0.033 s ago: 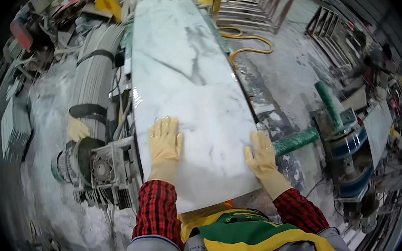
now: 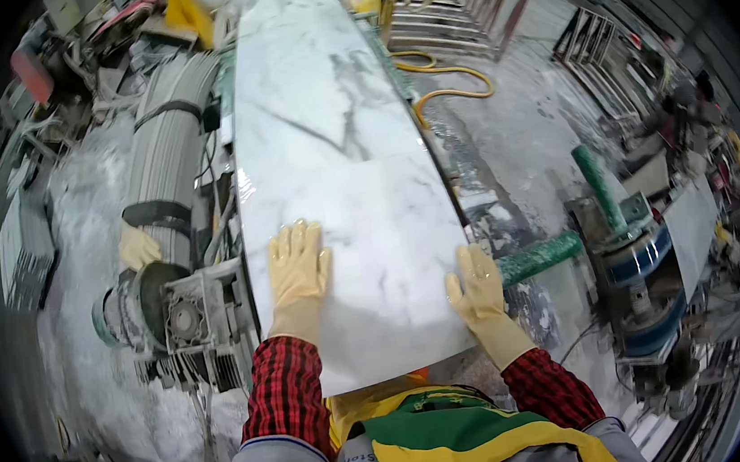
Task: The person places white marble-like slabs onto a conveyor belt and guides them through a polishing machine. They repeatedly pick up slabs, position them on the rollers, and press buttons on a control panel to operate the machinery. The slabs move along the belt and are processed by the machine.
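Observation:
A long, glossy white marble-like slab with grey veins stretches away from my body. My left hand, in a cream rubber glove, lies flat on its near left part with the fingers stretched forward. At the near right edge, my right hand wears a matching glove. Its fingers point forward along the edge and its thumb sticks out over the slab, without a grip on anything visible. The slab's near end comes close to my yellow and green apron.
Left of the slab stand a dusty motor, a bundle of strapped grey strips and a spare glove. To the right are a green roller, blue-rimmed machinery, a yellow hose and metal racks.
The whole view has shifted slightly, so the slab and surroundings appear a little further left. Both hands keep about the same places on the slab.

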Tool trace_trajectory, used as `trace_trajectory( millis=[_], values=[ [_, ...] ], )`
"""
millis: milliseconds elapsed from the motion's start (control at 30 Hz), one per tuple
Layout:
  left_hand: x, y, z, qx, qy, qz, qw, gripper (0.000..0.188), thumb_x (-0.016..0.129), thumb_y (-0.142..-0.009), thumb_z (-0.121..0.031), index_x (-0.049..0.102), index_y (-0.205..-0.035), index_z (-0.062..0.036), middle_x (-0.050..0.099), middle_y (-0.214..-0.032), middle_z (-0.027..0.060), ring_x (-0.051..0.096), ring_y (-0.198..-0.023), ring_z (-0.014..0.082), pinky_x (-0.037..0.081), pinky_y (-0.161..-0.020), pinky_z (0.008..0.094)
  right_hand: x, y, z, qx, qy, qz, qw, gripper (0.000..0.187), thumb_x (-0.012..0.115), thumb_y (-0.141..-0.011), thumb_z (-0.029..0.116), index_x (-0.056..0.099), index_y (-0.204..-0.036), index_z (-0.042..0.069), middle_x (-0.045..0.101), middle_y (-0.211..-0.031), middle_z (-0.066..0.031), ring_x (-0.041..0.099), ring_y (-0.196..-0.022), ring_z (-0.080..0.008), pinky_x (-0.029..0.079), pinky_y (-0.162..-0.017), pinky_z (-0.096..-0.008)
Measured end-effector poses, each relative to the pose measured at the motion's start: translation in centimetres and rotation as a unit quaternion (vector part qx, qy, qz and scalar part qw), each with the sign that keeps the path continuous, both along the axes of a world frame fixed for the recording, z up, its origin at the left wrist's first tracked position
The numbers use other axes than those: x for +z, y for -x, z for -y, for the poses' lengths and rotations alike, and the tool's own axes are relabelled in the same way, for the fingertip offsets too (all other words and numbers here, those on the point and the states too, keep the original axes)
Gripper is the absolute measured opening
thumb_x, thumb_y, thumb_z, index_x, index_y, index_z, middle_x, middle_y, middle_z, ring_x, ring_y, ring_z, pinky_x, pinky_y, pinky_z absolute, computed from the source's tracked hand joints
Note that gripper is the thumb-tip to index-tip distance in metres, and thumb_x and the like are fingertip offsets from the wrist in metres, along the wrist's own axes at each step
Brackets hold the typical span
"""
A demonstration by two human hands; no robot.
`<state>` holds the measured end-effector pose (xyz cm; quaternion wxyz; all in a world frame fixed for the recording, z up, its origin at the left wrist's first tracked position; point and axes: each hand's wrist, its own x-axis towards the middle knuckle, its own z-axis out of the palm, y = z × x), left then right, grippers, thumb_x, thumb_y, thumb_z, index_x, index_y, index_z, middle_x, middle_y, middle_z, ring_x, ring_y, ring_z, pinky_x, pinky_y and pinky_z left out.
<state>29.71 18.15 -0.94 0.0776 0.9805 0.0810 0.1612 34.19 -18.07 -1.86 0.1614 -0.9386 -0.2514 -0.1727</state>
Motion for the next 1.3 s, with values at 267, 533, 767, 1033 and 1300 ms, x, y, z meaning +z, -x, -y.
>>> trace_trajectory(
  millis=[267, 533, 767, 1033, 1300],
  values=[
    [0.1, 0.7, 0.4, 0.005, -0.011, -0.014, 1.0, 0.053, 0.057, -0.101, -0.035, 0.05, -0.15, -0.0158, 0.048, -0.156, 0.0136, 0.041, -0.146, 0.0372, 0.026, -0.124, 0.0514, 1.4, 9.5, 5.6, -0.032, 0.011, -0.09, 0.995, 0.06, 0.063, -0.093, 0.028, 0.053, -0.144, -0.003, 0.058, -0.14, -0.0284, 0.054, -0.131, -0.0451, 0.038, -0.115, -0.0535],
    [-0.2, 1.3, 0.9, -0.007, -0.024, 0.008, 1.0, 0.051, 0.056, -0.102, -0.036, 0.05, -0.148, -0.0146, 0.051, -0.155, 0.0144, 0.042, -0.146, 0.0367, 0.025, -0.124, 0.0511, -0.5, 14.7, 8.0, -0.122, -0.108, -0.096, 0.982, 0.06, 0.067, -0.095, 0.026, 0.052, -0.146, -0.002, 0.065, -0.128, -0.0266, 0.062, -0.114, -0.0456, 0.049, -0.101, -0.0516],
    [-0.6, 1.5, 0.8, -0.006, -0.008, -0.001, 1.0, 0.053, 0.056, -0.102, -0.037, 0.051, -0.148, -0.0138, 0.05, -0.156, 0.0153, 0.042, -0.146, 0.0379, 0.027, -0.123, 0.054, 1.7, 17.7, 8.6, -0.232, -0.36, -0.451, 0.783, 0.065, 0.067, -0.099, 0.038, 0.052, -0.147, -0.002, 0.065, -0.136, -0.0251, 0.064, -0.123, -0.0378, 0.049, -0.104, -0.0449],
    [0.0, 7.7, 4.2, -0.02, 0.013, -0.011, 1.0, 0.054, 0.057, -0.099, -0.033, 0.052, -0.146, -0.0072, 0.051, -0.151, 0.0216, 0.044, -0.141, 0.0414, 0.029, -0.121, 0.0545, 1.3, 16.0, 4.1, -0.197, -0.536, -0.654, 0.496, 0.061, 0.072, -0.098, 0.047, 0.061, -0.121, -0.009, 0.071, -0.109, -0.0212, 0.067, -0.104, -0.0282, 0.055, -0.093, -0.0386],
    [3.4, 21.2, 8.3, -0.143, 0.05, -0.093, 0.984, 0.054, 0.06, -0.099, -0.027, 0.049, -0.147, -0.0062, 0.048, -0.151, 0.0252, 0.043, -0.14, 0.0476, 0.031, -0.121, 0.0548, -3.2, 15.7, 2.7, -0.192, -0.453, -0.623, 0.608, 0.035, 0.074, -0.098, 0.04, 0.067, -0.099, 0.006, 0.072, -0.082, -0.0086, 0.062, -0.062, -0.0141, 0.041, -0.051, -0.0289]
  ],
)
